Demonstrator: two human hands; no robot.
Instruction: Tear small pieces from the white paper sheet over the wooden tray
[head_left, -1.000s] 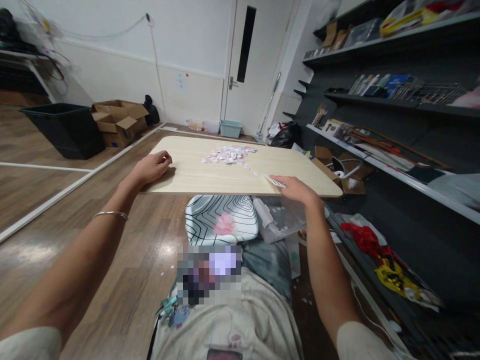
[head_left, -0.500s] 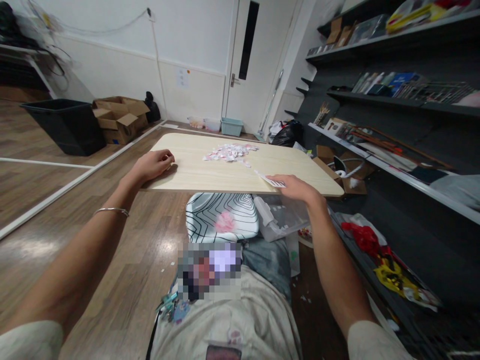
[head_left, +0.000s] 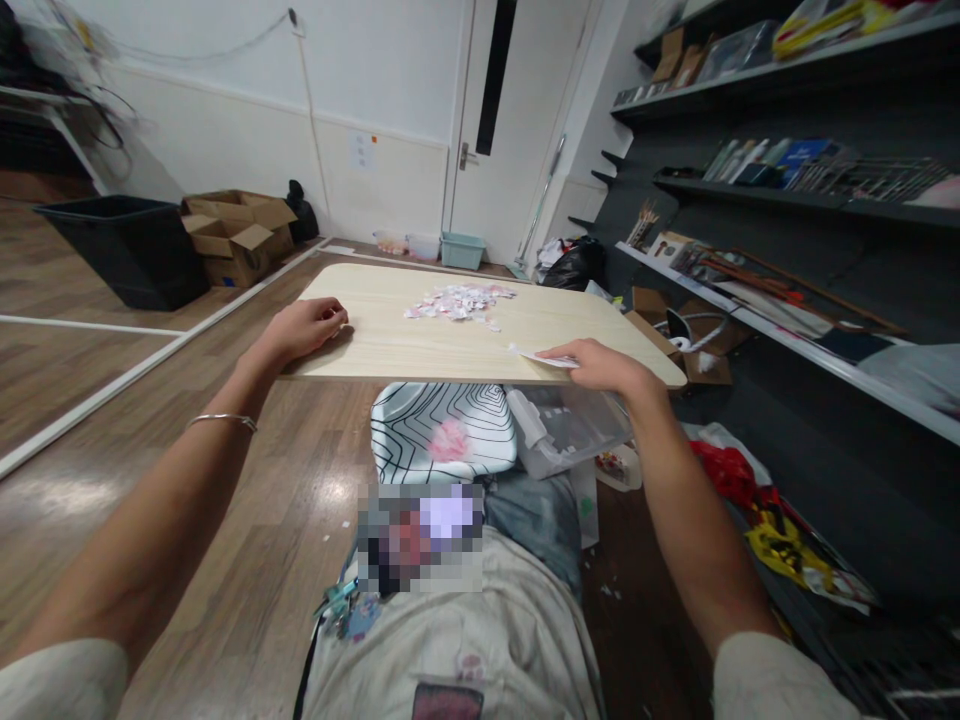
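Note:
A pale wooden tabletop stretches in front of me. On its far middle lies a pile of small white and pinkish paper scraps. My left hand rests on the left part of the tabletop near its front edge, its fingers curled in with nothing visible in them. My right hand, over the front edge at the right, pinches a thin white strip of paper. The strip points left, its tip close to the tabletop, and shows almost edge-on.
Below the tabletop are a white tray with black lines holding a pink clump and a clear plastic box. A blurred-out phone lies on my lap. Dark shelves line the right side. A black bin and cardboard boxes stand left.
My right hand has shifted slightly right and up, turning the paper strip so its striped face shows less. My left hand stays in place.

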